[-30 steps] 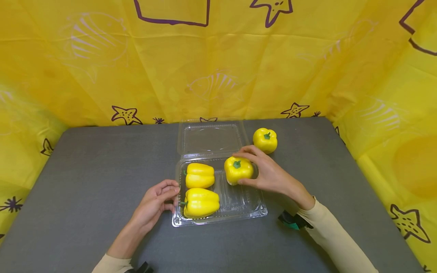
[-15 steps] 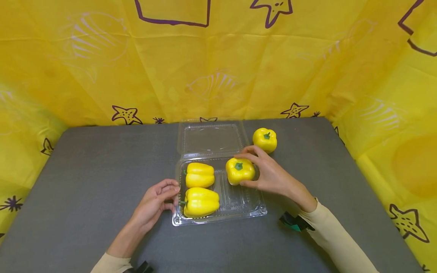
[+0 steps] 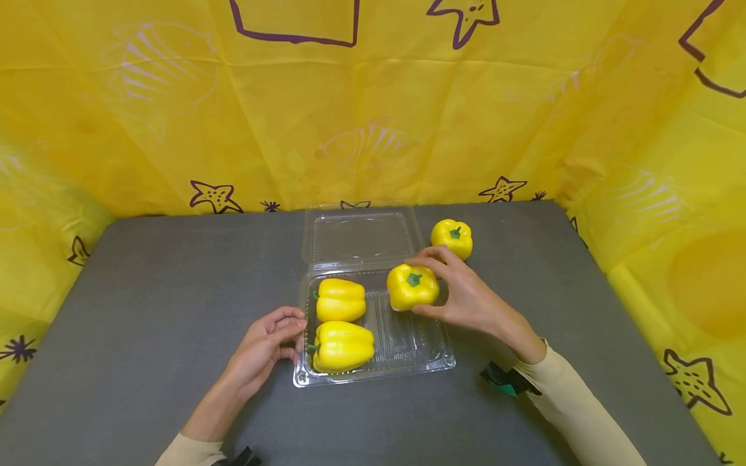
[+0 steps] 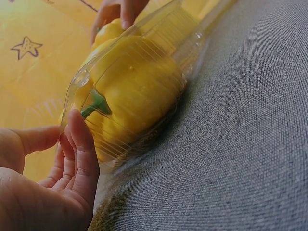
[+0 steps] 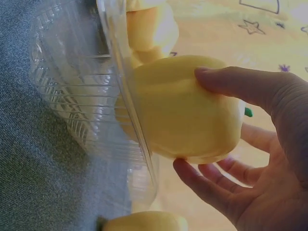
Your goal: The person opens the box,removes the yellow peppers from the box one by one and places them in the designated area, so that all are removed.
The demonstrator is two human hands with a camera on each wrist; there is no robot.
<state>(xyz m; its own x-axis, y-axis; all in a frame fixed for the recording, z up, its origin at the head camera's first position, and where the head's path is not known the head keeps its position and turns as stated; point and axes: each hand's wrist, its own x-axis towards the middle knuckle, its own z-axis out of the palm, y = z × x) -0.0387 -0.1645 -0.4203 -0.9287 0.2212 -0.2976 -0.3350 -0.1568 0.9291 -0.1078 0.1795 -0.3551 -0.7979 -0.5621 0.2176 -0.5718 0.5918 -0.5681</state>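
Note:
My right hand (image 3: 469,294) grips a yellow bell pepper (image 3: 412,287) between thumb and fingertips, its green stem facing up. The right wrist view shows this pepper (image 5: 183,108) partly below the container's rim. The clear plastic container (image 3: 402,367) lies with its lid (image 3: 364,239) folded back. Two yellow bell peppers lie on their sides in its left half, a rear one (image 3: 340,300) and a front one (image 3: 344,347), stems to the left. My left hand (image 3: 265,349) pinches the container's left rim between thumb and index finger, as the left wrist view shows.
Another yellow bell pepper (image 3: 452,239) stands on the grey tabletop (image 3: 175,291) behind my right hand, right of the lid. A yellow printed cloth (image 3: 373,103) hangs behind the table and along its sides.
My right hand has shifted slightly right with its pepper, and the pepper now sits a little higher in view. The left hand and the container have stayed in place.

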